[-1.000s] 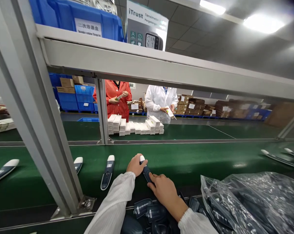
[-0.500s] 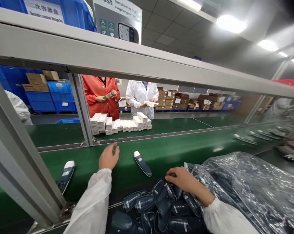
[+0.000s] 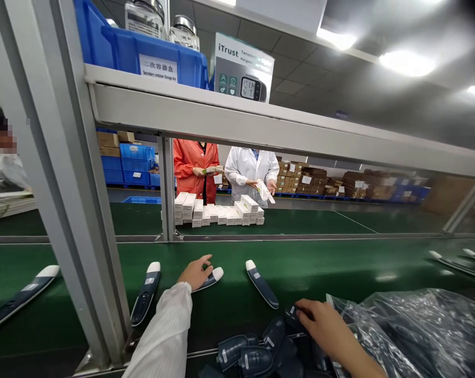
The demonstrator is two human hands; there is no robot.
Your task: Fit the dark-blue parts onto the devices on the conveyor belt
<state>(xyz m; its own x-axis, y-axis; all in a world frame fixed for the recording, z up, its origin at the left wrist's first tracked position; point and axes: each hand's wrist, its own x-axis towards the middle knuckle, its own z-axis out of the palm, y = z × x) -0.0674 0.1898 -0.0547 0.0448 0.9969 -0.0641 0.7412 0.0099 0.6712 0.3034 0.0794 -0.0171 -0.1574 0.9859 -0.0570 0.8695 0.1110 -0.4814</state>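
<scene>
On the green conveyor belt (image 3: 340, 262), the left hand (image 3: 195, 273) lay open, fingers spread over a white-tipped navy device (image 3: 210, 278) it touched without gripping. Another device (image 3: 261, 284) lay just beside it. The right hand (image 3: 320, 321) curled over the dark cuff pile (image 3: 257, 352); whether it gripped one could not be told.

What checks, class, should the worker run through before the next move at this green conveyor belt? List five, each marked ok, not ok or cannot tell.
1. Left hand rests on a dark blue, white-tipped device lying on the green conveyor belt: ok.
2. Right hand reaches the pile of dark blue curved parts: ok.
3. Right hand's grip closed on one part: cannot tell.
4. Neighbouring dark blue, white-tipped device lies apart from the left hand's: ok.
5. Crinkled clear plastic bag kept off the belt: cannot tell.
</scene>
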